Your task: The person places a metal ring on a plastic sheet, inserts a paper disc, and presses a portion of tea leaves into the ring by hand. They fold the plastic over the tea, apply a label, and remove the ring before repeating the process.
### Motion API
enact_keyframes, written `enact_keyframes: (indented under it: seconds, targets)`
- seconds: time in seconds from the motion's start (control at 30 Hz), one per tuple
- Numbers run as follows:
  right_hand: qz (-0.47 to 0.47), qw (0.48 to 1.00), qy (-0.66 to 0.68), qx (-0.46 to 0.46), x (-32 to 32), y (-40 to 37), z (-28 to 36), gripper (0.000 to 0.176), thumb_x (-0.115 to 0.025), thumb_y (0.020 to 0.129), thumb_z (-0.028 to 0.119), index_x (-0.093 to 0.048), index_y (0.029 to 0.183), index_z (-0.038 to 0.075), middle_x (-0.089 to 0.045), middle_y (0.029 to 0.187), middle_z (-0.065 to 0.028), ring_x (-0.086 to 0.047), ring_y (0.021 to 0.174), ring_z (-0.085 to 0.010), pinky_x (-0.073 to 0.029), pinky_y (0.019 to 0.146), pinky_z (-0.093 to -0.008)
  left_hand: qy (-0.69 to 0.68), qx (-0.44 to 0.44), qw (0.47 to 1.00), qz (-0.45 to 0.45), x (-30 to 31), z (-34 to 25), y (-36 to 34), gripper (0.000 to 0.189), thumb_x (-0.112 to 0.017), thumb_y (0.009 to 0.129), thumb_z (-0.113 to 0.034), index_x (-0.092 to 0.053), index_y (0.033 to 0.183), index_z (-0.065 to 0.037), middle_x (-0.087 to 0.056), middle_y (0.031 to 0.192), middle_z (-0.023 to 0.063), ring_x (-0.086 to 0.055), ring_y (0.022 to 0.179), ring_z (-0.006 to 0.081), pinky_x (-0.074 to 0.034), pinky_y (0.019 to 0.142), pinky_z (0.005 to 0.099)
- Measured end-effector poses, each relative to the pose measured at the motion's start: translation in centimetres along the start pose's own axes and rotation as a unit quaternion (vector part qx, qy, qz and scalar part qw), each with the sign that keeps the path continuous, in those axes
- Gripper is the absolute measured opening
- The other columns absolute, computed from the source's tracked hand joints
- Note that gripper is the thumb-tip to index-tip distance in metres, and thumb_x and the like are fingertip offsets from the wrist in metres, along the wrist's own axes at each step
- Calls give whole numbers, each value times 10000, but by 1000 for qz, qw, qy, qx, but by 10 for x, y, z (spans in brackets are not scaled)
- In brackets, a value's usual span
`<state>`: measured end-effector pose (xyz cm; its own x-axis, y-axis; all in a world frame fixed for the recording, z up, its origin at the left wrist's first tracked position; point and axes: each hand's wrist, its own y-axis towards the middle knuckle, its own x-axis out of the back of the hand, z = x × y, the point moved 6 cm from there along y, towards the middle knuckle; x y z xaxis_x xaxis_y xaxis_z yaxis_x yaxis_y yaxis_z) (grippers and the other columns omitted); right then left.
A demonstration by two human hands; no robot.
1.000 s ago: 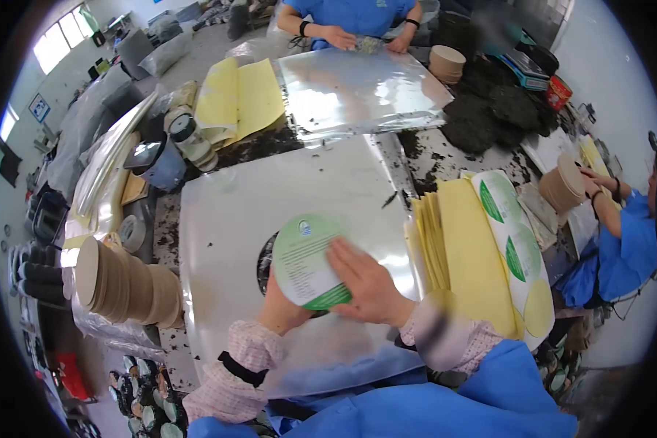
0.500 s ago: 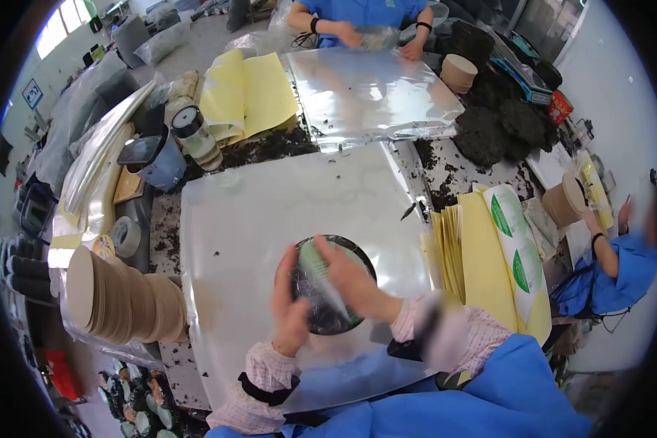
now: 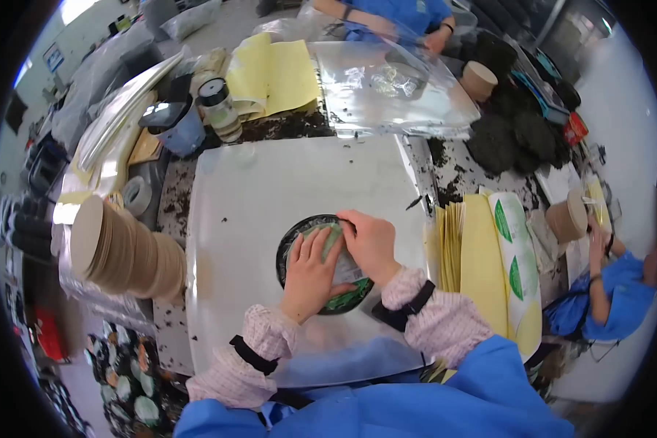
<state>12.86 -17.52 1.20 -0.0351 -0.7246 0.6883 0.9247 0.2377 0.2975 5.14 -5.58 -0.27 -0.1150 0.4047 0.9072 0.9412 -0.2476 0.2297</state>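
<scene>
disc (image 3: 352,290) lies under left hand (image 3: 310,274), grip open flat; right hand (image 3: 372,244) touches its rim, grip unclear.

No legible text anywhere. The round green label (image 3: 333,237) on the dark disc (image 3: 288,252) carries print, too small to read. Green stickers (image 3: 505,219) on the yellow backing sheet (image 3: 482,270) show only shapes, no words.

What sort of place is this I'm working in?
Likely a hand-packing workshop, perhaps for pressed tea: a stack of round paper discs, sheets of green round labels, and heaps of dark loose material are in view.
</scene>
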Motion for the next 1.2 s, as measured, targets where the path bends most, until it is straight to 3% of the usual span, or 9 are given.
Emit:
enact_keyframes:
  seconds: [0.2,0.27,0.4,0.5,0.67,0.8,0.87,0.97,1.2]
  targets:
    - [-86,958,65,264,60,-63,76,259,-716,793,-39,-733,1027,72,-749,969,-111,-744,858,-285,-601,725,-372,-102,70,973,196,-4,-8,-24,467,-719,823,-238,-663,1235,-25,-691,1216,157,-649,1173,314,-505,1017,462]
    - [-105,972,98,186,72,-71,31,312,-694,847,-40,-703,1154,18,-739,1027,-168,-742,891,-293,-609,744,-363,-98,-214,963,-131,64,-40,-63,396,-686,882,-209,-668,1220,-5,-706,1126,174,-697,1049,337,-569,893,407]
    - [44,971,195,-129,69,-88,-50,390,-592,917,-68,-633,1303,-29,-709,1153,-140,-700,1006,-188,-569,795,-290,-440,374,790,-207,44,49,-91,271,-608,979,-135,-669,1185,30,-713,1089,175,-683,928,222,-545,829,335]
    - [38,961,230,-147,64,-105,-49,367,-593,950,-15,-630,1315,-19,-710,1159,-90,-680,958,-146,-562,782,-263,-401,325,846,-135,-20,59,-84,412,-707,932,-211,-610,1243,43,-686,1023,142,-628,926,197,-517,844,343]
    - [59,961,255,-93,47,-116,-69,400,-597,922,-63,-596,1322,-46,-690,1175,-123,-696,982,-173,-564,788,-262,-566,422,638,-307,29,126,-195,464,-658,985,-194,-535,1375,25,-664,1178,79,-630,994,166,-497,913,327]
    - [114,955,239,-131,40,-110,-60,416,-592,922,-64,-581,1338,-48,-695,1189,-137,-705,969,-178,-563,764,-248,-892,-17,341,-297,167,64,-266,292,-634,996,-169,-624,1284,-124,-680,1192,54,-654,1010,203,-537,855,357]
    - [133,954,226,-147,37,-114,-56,418,-595,923,-53,-579,1341,-45,-698,1193,-140,-710,964,-182,-563,759,-245,-684,90,673,-266,182,55,-275,179,-681,965,-166,-711,1138,-128,-710,1054,41,-653,996,206,-530,831,343]
    - [128,960,205,-144,40,-112,-45,416,-626,923,-1,-582,1334,-42,-697,1196,-166,-718,964,-213,-570,766,-262,-363,176,915,3,147,73,-269,137,-767,887,-164,-751,1012,-112,-708,964,76,-657,931,253,-519,821,376]
    - [96,982,58,151,46,-157,7,419,-884,748,238,-685,1048,23,-414,1440,-321,-649,1160,-389,-562,920,-397,-234,40,955,179,64,126,-265,202,-808,788,-303,-688,801,-141,-624,816,8,-595,891,254,-494,768,393]
